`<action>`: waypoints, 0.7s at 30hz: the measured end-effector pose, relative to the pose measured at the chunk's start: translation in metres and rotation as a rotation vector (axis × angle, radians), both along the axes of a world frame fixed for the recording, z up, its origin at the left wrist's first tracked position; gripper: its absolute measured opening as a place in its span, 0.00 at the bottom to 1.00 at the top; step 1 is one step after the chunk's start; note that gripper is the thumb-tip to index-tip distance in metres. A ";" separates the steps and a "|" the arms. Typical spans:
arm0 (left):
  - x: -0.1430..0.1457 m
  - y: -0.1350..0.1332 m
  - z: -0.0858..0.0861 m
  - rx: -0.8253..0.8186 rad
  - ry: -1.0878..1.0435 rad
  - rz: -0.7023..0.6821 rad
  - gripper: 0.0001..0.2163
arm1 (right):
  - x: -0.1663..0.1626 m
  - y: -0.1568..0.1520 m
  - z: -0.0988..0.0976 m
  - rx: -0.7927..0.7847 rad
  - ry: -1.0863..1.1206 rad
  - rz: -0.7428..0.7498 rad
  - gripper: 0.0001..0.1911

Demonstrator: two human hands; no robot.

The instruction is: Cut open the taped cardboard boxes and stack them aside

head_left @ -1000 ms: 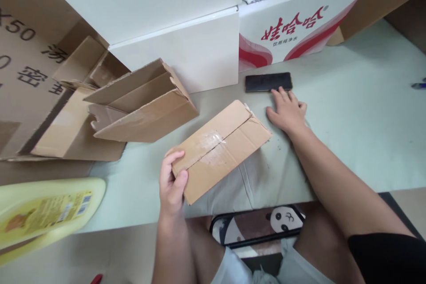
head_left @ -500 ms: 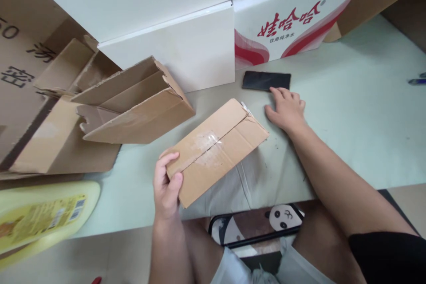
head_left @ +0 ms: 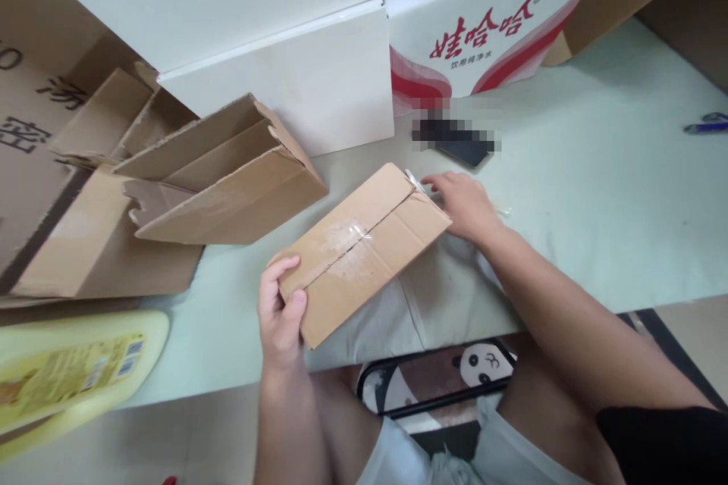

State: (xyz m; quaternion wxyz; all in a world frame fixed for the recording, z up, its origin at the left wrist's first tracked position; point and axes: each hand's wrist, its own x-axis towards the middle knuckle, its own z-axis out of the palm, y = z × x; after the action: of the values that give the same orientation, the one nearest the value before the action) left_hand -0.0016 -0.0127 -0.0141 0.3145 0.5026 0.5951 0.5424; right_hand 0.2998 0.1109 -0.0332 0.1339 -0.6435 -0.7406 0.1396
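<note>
A small brown cardboard box (head_left: 364, 246), its seam closed with clear tape, lies tilted on the pale green table (head_left: 597, 189). My left hand (head_left: 280, 311) grips its near-left corner, thumb on top and fingers wrapped over the end. My right hand (head_left: 462, 201) rests at the box's far right corner, fingers stretched toward a loose end of tape there. A dark phone (head_left: 463, 144), partly blurred, lies just beyond that hand.
Opened brown cartons (head_left: 216, 174) lie at the left. White boxes (head_left: 284, 76) and a red-and-white printed carton (head_left: 483, 30) stand along the back. A yellow bottle (head_left: 73, 371) lies at lower left. A pen (head_left: 702, 126) sits at the far right. A panda-print stool (head_left: 444, 379) shows below.
My right hand has left the spot by the phone and moved left to the box's far right corner. The left hand keeps its grip.
</note>
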 end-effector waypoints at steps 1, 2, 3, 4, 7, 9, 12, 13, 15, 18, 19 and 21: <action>0.000 0.000 0.000 0.000 -0.003 -0.002 0.21 | -0.003 -0.001 0.000 -0.034 -0.019 0.031 0.24; 0.001 0.000 0.000 0.001 -0.009 -0.003 0.21 | -0.005 -0.002 -0.001 -0.055 -0.035 0.046 0.24; 0.001 0.000 0.001 0.003 -0.015 -0.003 0.21 | -0.006 -0.002 -0.001 -0.062 -0.043 0.047 0.24; 0.002 0.000 0.001 0.005 -0.021 -0.002 0.21 | -0.007 -0.002 -0.002 -0.061 -0.043 0.037 0.23; 0.002 0.000 0.002 0.001 -0.035 0.006 0.21 | -0.004 -0.001 -0.002 -0.056 -0.028 -0.008 0.20; 0.002 0.000 0.002 -0.003 -0.050 0.012 0.21 | 0.001 0.001 -0.001 -0.046 -0.022 -0.058 0.19; 0.003 0.001 0.002 0.000 -0.055 0.018 0.21 | 0.007 0.003 0.000 0.008 0.089 -0.155 0.21; 0.003 0.001 0.002 0.002 -0.047 0.017 0.21 | 0.008 0.004 0.000 0.027 0.190 -0.187 0.23; 0.003 0.001 0.002 0.008 -0.026 0.009 0.21 | 0.010 0.006 0.001 0.036 0.467 -0.231 0.25; 0.004 0.001 0.002 0.019 -0.015 -0.004 0.20 | 0.009 0.006 0.010 0.025 0.838 -0.209 0.22; 0.004 0.000 0.002 0.024 -0.018 -0.007 0.20 | 0.009 0.004 0.016 0.035 0.916 -0.193 0.21; 0.005 0.000 0.002 0.037 -0.024 -0.012 0.19 | 0.011 -0.001 0.033 0.058 1.011 -0.177 0.24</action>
State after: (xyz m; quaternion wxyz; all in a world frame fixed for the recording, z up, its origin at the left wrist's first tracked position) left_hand 0.0036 -0.0127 -0.0121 0.3154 0.5056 0.5780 0.5574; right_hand 0.3104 0.1098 -0.0007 0.5044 -0.5519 -0.5296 0.4007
